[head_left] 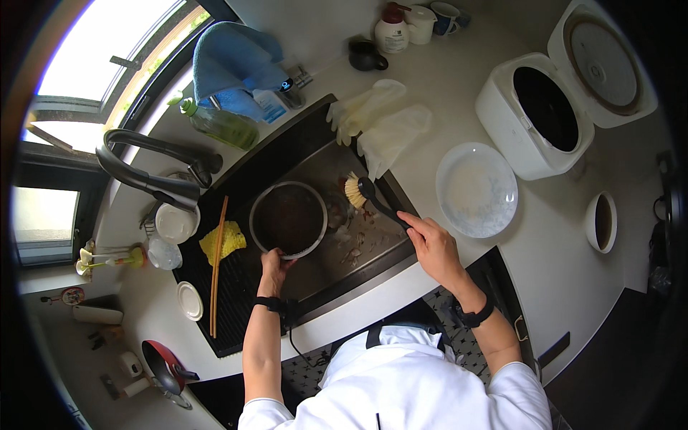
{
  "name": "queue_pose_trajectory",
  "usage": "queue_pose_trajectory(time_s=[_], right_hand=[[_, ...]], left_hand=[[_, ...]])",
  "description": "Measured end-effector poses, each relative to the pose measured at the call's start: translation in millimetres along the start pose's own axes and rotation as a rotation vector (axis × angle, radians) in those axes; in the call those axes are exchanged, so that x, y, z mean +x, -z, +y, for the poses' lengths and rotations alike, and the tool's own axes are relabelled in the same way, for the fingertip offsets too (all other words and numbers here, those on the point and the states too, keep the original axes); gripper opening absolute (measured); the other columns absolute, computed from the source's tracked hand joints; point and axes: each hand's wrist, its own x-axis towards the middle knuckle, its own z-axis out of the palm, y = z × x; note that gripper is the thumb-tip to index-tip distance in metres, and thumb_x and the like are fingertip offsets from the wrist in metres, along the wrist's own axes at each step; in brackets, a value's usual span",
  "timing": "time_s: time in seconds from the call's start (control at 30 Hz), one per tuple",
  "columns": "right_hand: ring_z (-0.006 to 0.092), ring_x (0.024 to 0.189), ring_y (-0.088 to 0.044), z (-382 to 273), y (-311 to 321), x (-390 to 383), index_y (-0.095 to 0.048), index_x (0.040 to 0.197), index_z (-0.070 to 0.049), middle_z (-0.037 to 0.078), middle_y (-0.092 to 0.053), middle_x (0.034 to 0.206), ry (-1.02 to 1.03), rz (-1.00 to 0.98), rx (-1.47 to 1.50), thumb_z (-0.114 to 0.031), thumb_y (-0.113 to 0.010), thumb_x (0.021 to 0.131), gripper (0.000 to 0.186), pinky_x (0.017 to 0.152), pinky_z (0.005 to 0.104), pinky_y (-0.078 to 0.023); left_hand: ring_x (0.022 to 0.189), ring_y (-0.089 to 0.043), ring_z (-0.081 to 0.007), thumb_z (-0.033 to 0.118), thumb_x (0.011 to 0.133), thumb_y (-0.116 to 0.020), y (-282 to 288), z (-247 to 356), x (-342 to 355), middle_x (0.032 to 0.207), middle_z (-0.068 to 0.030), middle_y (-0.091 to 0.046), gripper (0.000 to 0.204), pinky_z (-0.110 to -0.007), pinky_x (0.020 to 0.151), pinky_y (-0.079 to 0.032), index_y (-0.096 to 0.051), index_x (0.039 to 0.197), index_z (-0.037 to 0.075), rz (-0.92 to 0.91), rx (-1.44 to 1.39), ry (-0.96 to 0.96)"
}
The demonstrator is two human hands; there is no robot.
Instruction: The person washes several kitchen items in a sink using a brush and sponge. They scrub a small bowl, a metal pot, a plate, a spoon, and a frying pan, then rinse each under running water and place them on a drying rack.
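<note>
My left hand grips the near rim of a round steel pot, which has dark contents or a dark interior, in the sink. My right hand holds the black handle of a dish brush, its pale bristles over the sink, right of the pot. Small food scraps lie on the sink floor below the brush. Left of the pot, a pair of wooden chopsticks and a crumpled yellow cloth rest on the ribbed black drainboard.
Pale gloves drape over the sink's back-right edge. A plate, open white cooker and bowl stand on the right counter. A black faucet, soap bottle and blue cloth are at the back left.
</note>
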Motion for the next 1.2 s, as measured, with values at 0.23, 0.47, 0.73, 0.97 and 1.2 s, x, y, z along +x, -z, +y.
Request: queue_pose_trajectory(time_s=[0.23,0.47,0.73,0.97,1.2], right_hand=[[0.0326,0.076,-0.066,7,9,0,-0.067,0.131,-0.016,0.013,-0.065,0.087,0.037,0.008,0.017,-0.008,-0.065,0.096,0.037,0.068,0.0427,-0.054],[0.0337,0.081,-0.067,16,15,-6,-0.067,0.131,-0.016,0.013,-0.067,0.090,0.043,-0.009,0.056,-0.008,-0.063,0.096,0.036,0.072,0.0423,-0.055],[0.0337,0.083,-0.067,26,19,-9,-0.067,0.133,-0.016,0.013,-0.067,0.090,0.011,-0.044,0.049,-0.010,-0.062,0.098,0.036,0.074,0.0421,-0.054],[0.0332,0.081,-0.067,28,19,-6,-0.067,0.132,-0.016,0.013,-0.066,0.088,-0.006,-0.053,0.050,-0.010,-0.062,0.097,0.036,0.074,0.0417,-0.054],[0.0327,0.079,-0.067,30,15,-4,-0.067,0.132,-0.016,0.012,-0.066,0.087,-0.022,-0.071,0.041,-0.009,-0.063,0.096,0.036,0.072,0.0415,-0.054]], left_hand=[[0.093,-0.069,-0.0361,0.000,0.087,-0.046,0,5,-31,0.117,-0.0216,-0.062,0.046,-0.045,0.066,-0.066,-0.048,0.132,-0.004,0.029,0.050,-0.088],[0.091,-0.070,-0.0359,0.002,0.087,-0.047,4,17,-62,0.116,-0.0212,-0.062,0.051,-0.043,0.062,-0.066,-0.043,0.138,0.000,0.045,0.142,-0.129],[0.089,-0.071,-0.0349,0.005,0.088,-0.048,11,24,-58,0.114,-0.0195,-0.063,0.055,-0.044,0.059,-0.065,-0.038,0.143,0.005,0.119,0.262,-0.147],[0.090,-0.073,-0.0361,0.005,0.090,-0.044,3,40,-68,0.122,-0.0206,-0.065,0.054,-0.044,0.059,-0.066,-0.040,0.144,0.007,0.091,0.357,-0.215],[0.096,-0.072,-0.0394,0.004,0.091,-0.041,2,48,-46,0.126,-0.0217,-0.064,0.060,-0.047,0.061,-0.066,-0.037,0.150,0.011,0.162,0.502,-0.308]])
